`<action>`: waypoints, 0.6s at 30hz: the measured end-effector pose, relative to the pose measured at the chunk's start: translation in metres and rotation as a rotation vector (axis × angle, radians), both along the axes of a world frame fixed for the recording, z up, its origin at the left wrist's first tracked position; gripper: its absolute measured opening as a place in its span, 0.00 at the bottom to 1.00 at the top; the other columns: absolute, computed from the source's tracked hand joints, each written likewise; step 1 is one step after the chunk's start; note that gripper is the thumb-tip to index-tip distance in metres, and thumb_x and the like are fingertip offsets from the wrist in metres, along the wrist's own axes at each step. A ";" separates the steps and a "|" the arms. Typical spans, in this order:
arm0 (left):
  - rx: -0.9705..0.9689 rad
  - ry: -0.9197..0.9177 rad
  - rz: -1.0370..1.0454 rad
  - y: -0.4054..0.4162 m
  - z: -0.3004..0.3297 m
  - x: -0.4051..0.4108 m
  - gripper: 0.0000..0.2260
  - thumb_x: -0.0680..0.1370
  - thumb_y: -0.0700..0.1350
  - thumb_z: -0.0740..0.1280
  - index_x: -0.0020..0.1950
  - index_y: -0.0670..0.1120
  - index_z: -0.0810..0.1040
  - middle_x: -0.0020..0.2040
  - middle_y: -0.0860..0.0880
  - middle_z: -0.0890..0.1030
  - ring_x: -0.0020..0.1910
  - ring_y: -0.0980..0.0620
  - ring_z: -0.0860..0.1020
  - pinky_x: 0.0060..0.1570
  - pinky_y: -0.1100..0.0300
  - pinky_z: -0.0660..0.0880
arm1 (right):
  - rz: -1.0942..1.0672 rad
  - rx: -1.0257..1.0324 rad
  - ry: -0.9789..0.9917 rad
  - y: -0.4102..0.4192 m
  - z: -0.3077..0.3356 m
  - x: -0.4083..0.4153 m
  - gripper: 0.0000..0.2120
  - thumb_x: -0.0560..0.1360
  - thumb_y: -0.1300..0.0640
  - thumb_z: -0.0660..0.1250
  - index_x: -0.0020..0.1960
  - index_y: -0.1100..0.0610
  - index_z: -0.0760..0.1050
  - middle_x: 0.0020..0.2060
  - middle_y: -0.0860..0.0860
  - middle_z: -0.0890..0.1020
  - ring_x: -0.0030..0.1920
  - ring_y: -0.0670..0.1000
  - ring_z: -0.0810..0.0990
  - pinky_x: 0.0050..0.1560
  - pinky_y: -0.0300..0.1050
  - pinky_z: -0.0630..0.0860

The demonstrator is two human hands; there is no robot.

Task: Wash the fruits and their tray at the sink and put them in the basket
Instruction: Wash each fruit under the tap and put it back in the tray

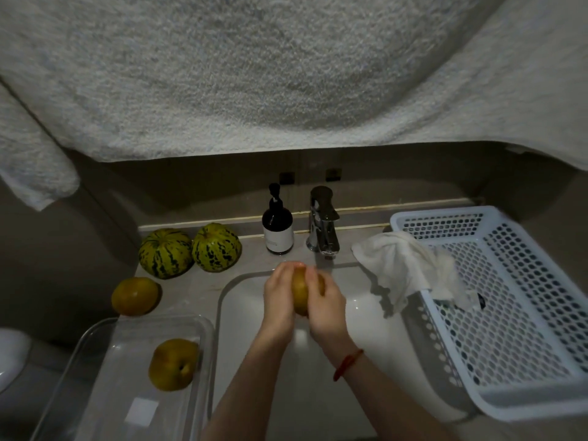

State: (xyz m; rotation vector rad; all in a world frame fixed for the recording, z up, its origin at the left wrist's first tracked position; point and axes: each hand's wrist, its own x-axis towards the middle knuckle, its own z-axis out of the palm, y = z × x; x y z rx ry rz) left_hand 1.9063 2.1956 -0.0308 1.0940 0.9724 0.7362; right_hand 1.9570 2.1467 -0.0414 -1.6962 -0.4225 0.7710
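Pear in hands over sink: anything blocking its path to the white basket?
Partly. A white cloth drapes over the basket's near-left rim, on the sink side. Both the left hand and right hand grip the pear; the rest of the basket looks open from above.

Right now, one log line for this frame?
step: washing | both hands grip pear over sink | basket: no fruit

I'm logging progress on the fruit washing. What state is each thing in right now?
Pear in hands: held over the sink by left hand and right hand.
Pear in tray: lying in the clear tray.
Orange fruit: on the counter.
Two striped melons: on the counter, side by side.
Basket: holds no fruit; white cloth draped over its rim.
Faucet: flow can't be told.
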 end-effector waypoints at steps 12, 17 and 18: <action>-0.163 0.033 -0.021 -0.018 0.001 0.007 0.07 0.77 0.46 0.66 0.53 0.45 0.77 0.52 0.42 0.79 0.54 0.42 0.78 0.46 0.53 0.77 | -0.102 0.066 -0.118 -0.001 -0.009 0.018 0.07 0.79 0.54 0.59 0.42 0.49 0.69 0.44 0.51 0.77 0.45 0.50 0.77 0.46 0.41 0.74; 0.314 0.097 -0.135 -0.020 -0.007 0.006 0.03 0.77 0.43 0.66 0.48 0.50 0.75 0.50 0.48 0.75 0.49 0.49 0.76 0.46 0.54 0.78 | -0.075 0.051 0.696 0.000 -0.004 0.020 0.16 0.75 0.43 0.61 0.54 0.54 0.74 0.53 0.57 0.77 0.57 0.56 0.76 0.58 0.52 0.75; 0.305 0.101 -0.125 -0.016 -0.006 0.006 0.02 0.77 0.44 0.65 0.48 0.50 0.75 0.52 0.47 0.74 0.51 0.48 0.76 0.47 0.53 0.77 | -0.047 0.087 0.578 -0.002 -0.007 0.016 0.18 0.76 0.42 0.60 0.57 0.54 0.74 0.54 0.56 0.77 0.57 0.55 0.77 0.58 0.52 0.76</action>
